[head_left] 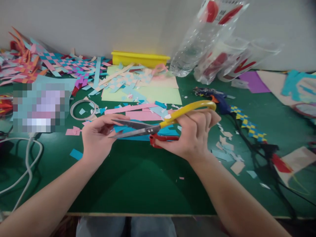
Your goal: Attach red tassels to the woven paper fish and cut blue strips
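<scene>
My right hand (195, 135) grips a pair of scissors (150, 130) with one yellow and one red handle. Their blades are spread apart and point left toward my left hand (97, 135). The fingers of that hand are curled together beside the blade tips; whatever they pinch, if anything, is hidden. Below and behind the scissors lie blue paper pieces (133, 135). Just beyond them are a pink paper strip (133, 108) and a wider pink piece (145, 115). A roll of tape (83, 109) lies past my left hand.
Woven paper strips (66, 62) pile up at the back left, near a yellow tray (140, 60). Plastic-wrapped cups (227, 59) lean on the wall. To the right lie a glue gun (219, 100) and its cord. A white cable (29, 161) loops at left. Paper scraps (228, 144) dot the green table.
</scene>
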The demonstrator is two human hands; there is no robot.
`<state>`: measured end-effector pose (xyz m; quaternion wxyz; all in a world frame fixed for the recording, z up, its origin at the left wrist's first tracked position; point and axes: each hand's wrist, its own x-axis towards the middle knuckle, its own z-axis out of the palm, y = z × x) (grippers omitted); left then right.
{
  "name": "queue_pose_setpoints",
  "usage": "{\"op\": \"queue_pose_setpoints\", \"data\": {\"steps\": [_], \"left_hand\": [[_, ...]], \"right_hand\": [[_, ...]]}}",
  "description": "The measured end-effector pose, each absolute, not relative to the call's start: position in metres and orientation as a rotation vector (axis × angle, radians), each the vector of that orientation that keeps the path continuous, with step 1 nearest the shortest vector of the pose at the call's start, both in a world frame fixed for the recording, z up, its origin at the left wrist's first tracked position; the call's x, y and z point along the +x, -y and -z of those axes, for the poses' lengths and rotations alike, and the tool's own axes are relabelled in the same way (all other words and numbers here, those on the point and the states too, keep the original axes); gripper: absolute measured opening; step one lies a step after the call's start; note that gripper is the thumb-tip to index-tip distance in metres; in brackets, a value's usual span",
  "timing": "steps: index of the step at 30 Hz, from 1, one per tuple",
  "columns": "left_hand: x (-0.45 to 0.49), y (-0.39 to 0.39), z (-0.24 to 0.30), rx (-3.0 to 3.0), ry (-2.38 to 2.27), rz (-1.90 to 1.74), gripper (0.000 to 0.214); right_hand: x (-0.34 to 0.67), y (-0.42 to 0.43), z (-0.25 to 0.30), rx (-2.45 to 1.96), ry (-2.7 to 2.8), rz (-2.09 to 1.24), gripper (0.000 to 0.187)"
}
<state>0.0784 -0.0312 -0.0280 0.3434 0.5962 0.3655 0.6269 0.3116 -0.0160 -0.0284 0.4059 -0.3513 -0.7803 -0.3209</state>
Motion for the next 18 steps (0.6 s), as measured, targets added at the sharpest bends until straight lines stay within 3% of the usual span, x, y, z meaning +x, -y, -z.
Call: {"op": "queue_pose_setpoints", "data": {"steps": [7, 13, 18], "left_hand": [[0.0806, 0.0341, 0.0222, 1.598, -0.98, -1.617, 0.022], [0.0843, 0.0357, 0.0238, 1.401, -1.149, -1.538, 0.012], [0.0825, 0.0316, 0.0289, 1.316, -1.103, -1.591, 0.016]], "right_hand": [[0.3129, 0.0158, 0.0282, -0.837, 1.989, 0.832, 0.065], [0.315, 0.0175, 0.031, -0.945, 2.044, 0.612, 0.067], [0.3139, 0.0192, 0.0301, -1.001, 2.048, 0.508, 0.063]]}}
